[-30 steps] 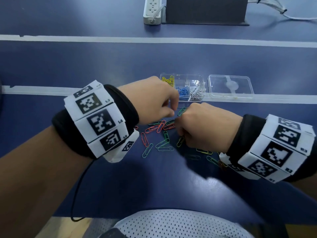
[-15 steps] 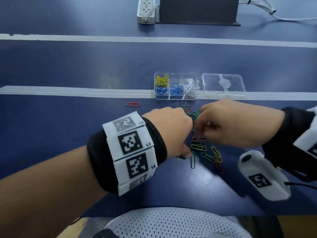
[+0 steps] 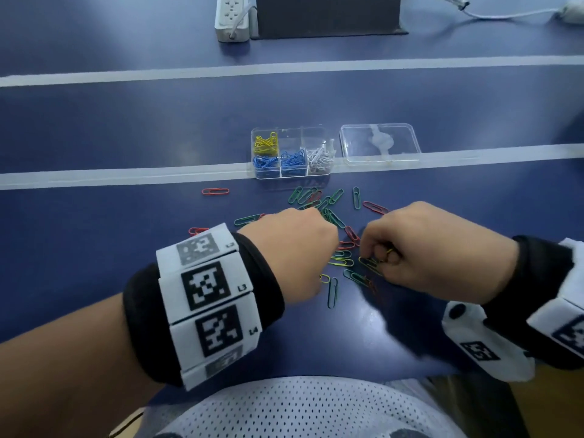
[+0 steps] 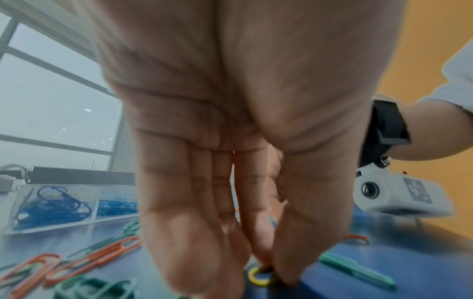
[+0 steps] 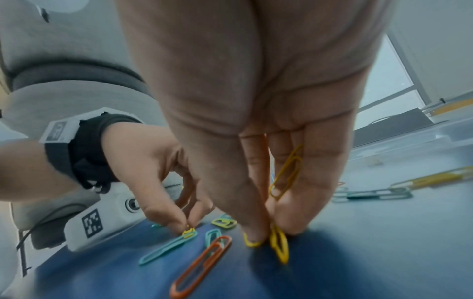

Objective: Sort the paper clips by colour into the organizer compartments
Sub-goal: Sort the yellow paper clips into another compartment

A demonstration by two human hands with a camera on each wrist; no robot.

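Note:
The clear organizer (image 3: 328,143) holds yellow clips (image 3: 266,143), blue clips (image 3: 292,159) and white clips (image 3: 319,156) in separate compartments. Loose green, red and yellow clips (image 3: 335,218) lie in front of it. My left hand (image 3: 311,270) is down at the pile's near side. Its thumb and fingers (image 4: 271,277) pinch a small yellow clip (image 4: 257,278) lying on the table. To the right, my right hand (image 3: 384,256) pinches a yellow clip (image 5: 279,245) against the table. It keeps another yellow clip (image 5: 286,172) against its fingers.
The organizer's clear lid (image 3: 379,143) lies flat just to its right. A lone red clip (image 3: 215,191) sits left of the pile. At the far table edge stand a power strip (image 3: 232,17) and a dark box (image 3: 328,14). White tape lines cross the blue table.
Over the last second both hands came back from the far part of the pile, near the organizer, to its near part. In the last half second they only settled slightly lower.

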